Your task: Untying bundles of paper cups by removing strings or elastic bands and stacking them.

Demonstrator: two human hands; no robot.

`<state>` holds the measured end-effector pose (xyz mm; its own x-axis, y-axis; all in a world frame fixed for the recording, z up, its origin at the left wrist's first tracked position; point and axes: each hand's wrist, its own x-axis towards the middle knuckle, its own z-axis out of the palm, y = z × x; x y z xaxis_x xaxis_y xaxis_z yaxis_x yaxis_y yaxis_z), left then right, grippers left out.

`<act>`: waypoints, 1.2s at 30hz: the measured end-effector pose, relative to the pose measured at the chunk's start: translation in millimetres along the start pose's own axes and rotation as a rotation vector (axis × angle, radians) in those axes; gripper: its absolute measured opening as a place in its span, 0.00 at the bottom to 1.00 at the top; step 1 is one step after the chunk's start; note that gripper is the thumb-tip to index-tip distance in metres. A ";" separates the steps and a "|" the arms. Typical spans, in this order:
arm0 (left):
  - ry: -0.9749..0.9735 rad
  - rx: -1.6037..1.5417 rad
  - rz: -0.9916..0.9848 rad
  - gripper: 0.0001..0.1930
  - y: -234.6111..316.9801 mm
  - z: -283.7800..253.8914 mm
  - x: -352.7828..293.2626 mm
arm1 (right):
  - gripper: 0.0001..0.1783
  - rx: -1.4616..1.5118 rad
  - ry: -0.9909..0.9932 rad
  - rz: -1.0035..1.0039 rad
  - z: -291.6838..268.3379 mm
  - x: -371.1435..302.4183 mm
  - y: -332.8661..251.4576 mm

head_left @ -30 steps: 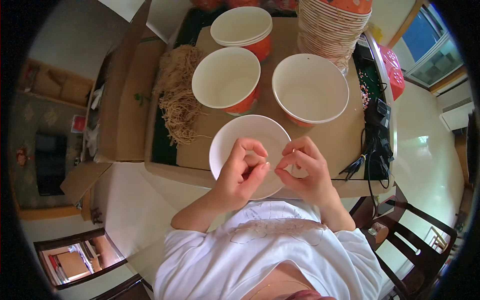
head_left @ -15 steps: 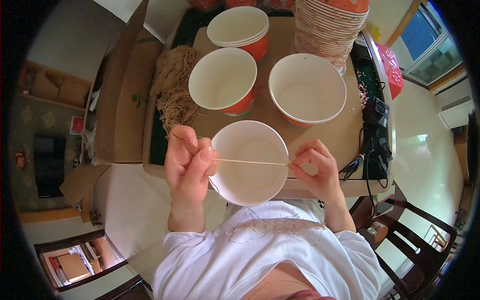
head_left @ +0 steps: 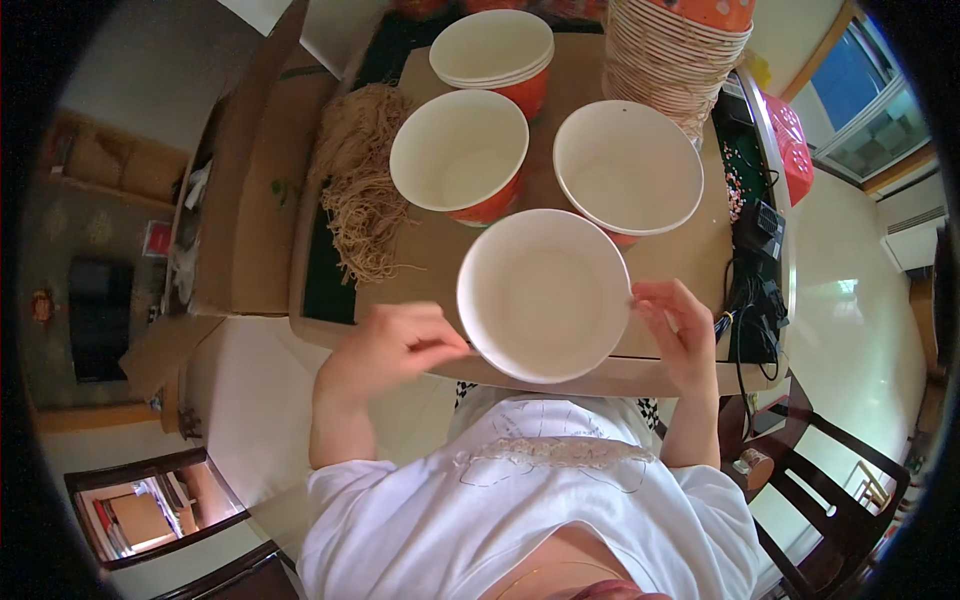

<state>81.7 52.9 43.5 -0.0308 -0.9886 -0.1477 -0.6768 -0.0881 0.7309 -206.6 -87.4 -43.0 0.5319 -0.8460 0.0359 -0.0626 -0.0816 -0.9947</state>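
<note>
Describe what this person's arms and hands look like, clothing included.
Both forearms are bare, with no gloves. No rings, watch or bracelets are visible on the left hand or the right hand. Short white T-shirt sleeves end near the elbows.

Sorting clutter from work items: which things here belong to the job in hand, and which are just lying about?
In hand: left hand, right hand, nearest white paper bowl.

Lying about: two open bowls, bowl stacks, brown string pile, black cables, cardboard box.
</note>
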 end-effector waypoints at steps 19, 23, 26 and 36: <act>0.208 -0.326 -0.075 0.03 42.4 15.6 -13.2 | 0.19 -0.087 -0.466 -0.408 68.2 6.2 -65.4; 0.309 -0.195 0.049 0.04 -1.4 4.7 -19.5 | 0.06 -0.227 -0.159 -0.401 49.0 11.2 -49.8; 0.330 -0.144 0.079 0.04 -10.4 3.6 -19.4 | 0.06 -0.312 -0.102 -0.276 30.7 13.6 -53.2; 0.202 -0.214 0.239 0.04 23.5 31.2 18.8 | 0.26 -0.046 -0.445 -0.215 80.9 13.4 -74.9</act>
<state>42.2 36.0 37.1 -0.0094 -0.9866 0.1630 -0.4988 0.1459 0.8543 -126.4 -50.0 24.2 0.8450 -0.5015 0.1856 0.0567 -0.2611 -0.9636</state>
